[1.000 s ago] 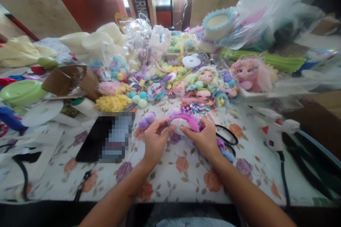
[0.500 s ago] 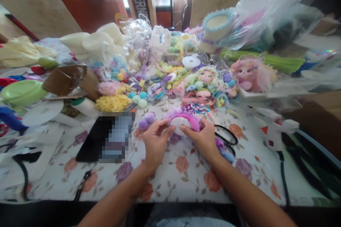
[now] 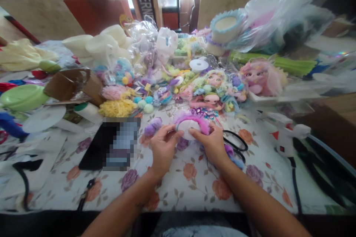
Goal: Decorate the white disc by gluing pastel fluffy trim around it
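Between my two hands is a white round disc [image 3: 188, 130] with a fluffy pink-purple trim [image 3: 200, 121] curving around its far edge. My left hand [image 3: 164, 147] pinches the disc's left side between thumb and fingers. My right hand [image 3: 213, 143] grips the right side, its thumb lying on the white face and its fingers behind the fluffy trim. A purple fuzzy bundle [image 3: 152, 126] lies just left of my left hand. Beside my right wrist are a black-handled tool [image 3: 236, 139] and some purple-blue fluff [image 3: 237, 160], partly covered by my forearm.
A phone [image 3: 96, 144] lies on the flowered tablecloth [image 3: 191, 189] at left. On the right stands a white glue gun [image 3: 286, 133] with its cord. Behind are dolls [image 3: 257, 76], pompoms [image 3: 147, 107], yellow yarn [image 3: 118, 108], a white spool [image 3: 198, 64], a cardboard box [image 3: 73, 87] and plastic bags [image 3: 167, 44].
The disc has tipped slightly, so more of its white face shows. Both hands keep their hold in nearly the same place.
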A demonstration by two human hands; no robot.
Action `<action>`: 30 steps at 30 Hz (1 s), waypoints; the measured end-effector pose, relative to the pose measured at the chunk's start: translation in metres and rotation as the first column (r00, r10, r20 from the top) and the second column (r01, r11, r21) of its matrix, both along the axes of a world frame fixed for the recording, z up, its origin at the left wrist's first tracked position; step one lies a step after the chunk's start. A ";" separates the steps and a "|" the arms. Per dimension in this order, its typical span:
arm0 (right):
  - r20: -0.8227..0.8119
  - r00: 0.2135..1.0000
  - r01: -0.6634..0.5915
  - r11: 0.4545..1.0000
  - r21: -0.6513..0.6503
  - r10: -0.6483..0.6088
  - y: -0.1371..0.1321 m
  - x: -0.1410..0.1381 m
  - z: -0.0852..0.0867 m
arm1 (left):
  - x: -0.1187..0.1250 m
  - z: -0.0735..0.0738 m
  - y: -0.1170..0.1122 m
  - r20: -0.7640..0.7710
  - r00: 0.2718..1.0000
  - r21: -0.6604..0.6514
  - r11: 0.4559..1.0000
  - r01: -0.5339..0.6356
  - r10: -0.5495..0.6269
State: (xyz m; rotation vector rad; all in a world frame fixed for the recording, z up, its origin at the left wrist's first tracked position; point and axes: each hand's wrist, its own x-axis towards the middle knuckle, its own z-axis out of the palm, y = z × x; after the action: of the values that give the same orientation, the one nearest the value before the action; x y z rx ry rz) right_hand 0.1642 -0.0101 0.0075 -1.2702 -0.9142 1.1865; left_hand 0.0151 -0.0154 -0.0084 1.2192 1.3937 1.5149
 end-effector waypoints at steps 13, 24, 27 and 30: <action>0.183 0.983 -0.007 0.997 0.075 -0.007 0.000 0.001 0.005 | -0.001 0.002 0.002 0.061 0.997 -0.009 0.999 0.037 -0.037; 0.312 0.949 0.002 0.990 0.139 -0.046 -0.005 0.003 0.003 | -0.003 -0.003 0.001 -0.039 0.998 0.085 0.996 0.042 -0.039; 0.261 0.965 -0.003 0.995 0.097 -0.023 -0.004 0.003 0.003 | -0.004 -0.001 0.001 -0.168 0.985 0.183 0.981 0.064 -0.033; 0.145 0.989 -0.027 0.998 0.048 0.020 -0.002 0.002 0.004 | -0.006 0.005 -0.004 -0.441 0.881 0.476 0.877 0.069 0.171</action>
State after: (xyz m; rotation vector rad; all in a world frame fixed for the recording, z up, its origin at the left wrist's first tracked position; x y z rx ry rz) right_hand 0.1665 -0.0120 0.0111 -1.3212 -1.0606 1.0947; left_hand 0.0095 -0.0191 -0.0037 1.9851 1.3904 1.7411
